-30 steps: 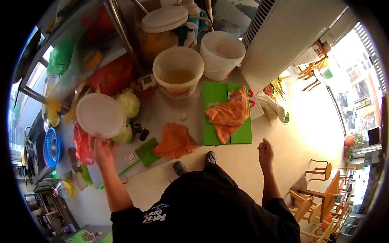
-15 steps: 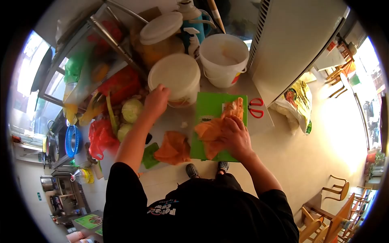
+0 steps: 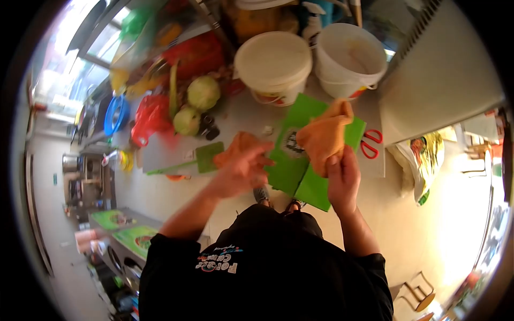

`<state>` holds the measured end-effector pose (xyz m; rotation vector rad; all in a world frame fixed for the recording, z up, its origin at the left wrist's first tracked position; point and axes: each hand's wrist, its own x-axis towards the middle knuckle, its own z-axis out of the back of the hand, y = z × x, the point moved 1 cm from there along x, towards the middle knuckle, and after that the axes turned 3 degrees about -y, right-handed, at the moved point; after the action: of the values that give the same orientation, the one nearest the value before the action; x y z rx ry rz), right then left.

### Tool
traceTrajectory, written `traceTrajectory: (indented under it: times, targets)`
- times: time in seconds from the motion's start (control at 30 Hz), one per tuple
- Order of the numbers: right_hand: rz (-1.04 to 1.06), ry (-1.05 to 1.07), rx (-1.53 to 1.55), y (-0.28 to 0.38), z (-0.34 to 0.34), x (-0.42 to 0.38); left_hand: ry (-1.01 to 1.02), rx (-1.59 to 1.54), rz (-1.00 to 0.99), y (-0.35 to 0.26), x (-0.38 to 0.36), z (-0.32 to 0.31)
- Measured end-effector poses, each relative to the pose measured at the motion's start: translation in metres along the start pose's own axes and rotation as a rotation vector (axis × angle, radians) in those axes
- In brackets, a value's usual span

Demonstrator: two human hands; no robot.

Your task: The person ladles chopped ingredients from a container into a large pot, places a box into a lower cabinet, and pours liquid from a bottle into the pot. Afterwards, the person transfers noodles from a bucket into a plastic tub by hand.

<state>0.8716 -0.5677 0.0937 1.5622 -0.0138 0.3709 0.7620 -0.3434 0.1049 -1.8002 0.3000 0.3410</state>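
Note:
My right hand point(image 3: 345, 179) pinches a folded orange cloth point(image 3: 324, 139) by its near edge, lifting it over a green folder-like sheet point(image 3: 286, 166) with a dark printed patch. Slightly blurred, my left hand point(image 3: 240, 172) is in the air with its fingers apart and nothing in them. Behind its fingers lies another orange cloth point(image 3: 235, 145), partly covered by the hand. Beside that cloth is a small dark-green flat piece point(image 3: 209, 158). Red-handled scissors point(image 3: 371, 144) rest to the right of the green sheet, their blades hidden.
A lidded white bucket point(image 3: 273, 61) and an open white bucket point(image 3: 350, 59) stand at the back of the table. Cabbages point(image 3: 203, 92) and a red plastic bag point(image 3: 152, 117) are at the left. A fridge-like cabinet point(image 3: 444, 80) rises at the right.
My left hand has come from the lidded bucket down to the nearer orange cloth. My right hand has raised its orange cloth off the green sheet. The view has shifted.

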Motion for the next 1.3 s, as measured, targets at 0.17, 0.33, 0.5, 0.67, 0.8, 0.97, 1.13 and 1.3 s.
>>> traceTrajectory:
  times: [0.17, 0.33, 0.5, 0.67, 0.8, 0.97, 1.13, 1.3]
  targets:
    - [0.360, 0.528, -0.199, 0.030, -0.081, -0.034, -0.343, -0.317, -0.321, 0.024, -0.055, -0.030]
    - [0.361, 0.800, -0.167, 0.040, -0.115, -0.058, -0.569, -0.228, -0.213, 0.075, -0.099, 0.056]
    - [0.269, 0.509, -0.496, 0.036, -0.065, -0.042, -0.773, -0.460, -0.283, 0.100, -0.087, 0.113]
    - [0.040, 0.097, -0.664, 0.002, 0.022, -0.002, -0.751, -0.642, -0.202, 0.081, -0.041, 0.127]
    - [0.117, 0.050, -0.842, -0.035, 0.056, 0.046, -0.763, -0.228, 0.092, 0.129, -0.025, 0.133]
    - [0.248, 0.168, -0.904, -0.107, 0.070, 0.094, -0.463, -0.299, 0.276, 0.177, -0.063, 0.032]
    - [0.163, 0.231, -0.869, -0.119, 0.066, 0.097, -0.382, -0.547, 0.336, 0.193, -0.035, -0.039]
    - [0.176, 0.204, -0.931, -0.104, 0.083, 0.072, -0.537, -0.766, 0.381, 0.220, 0.007, -0.063]
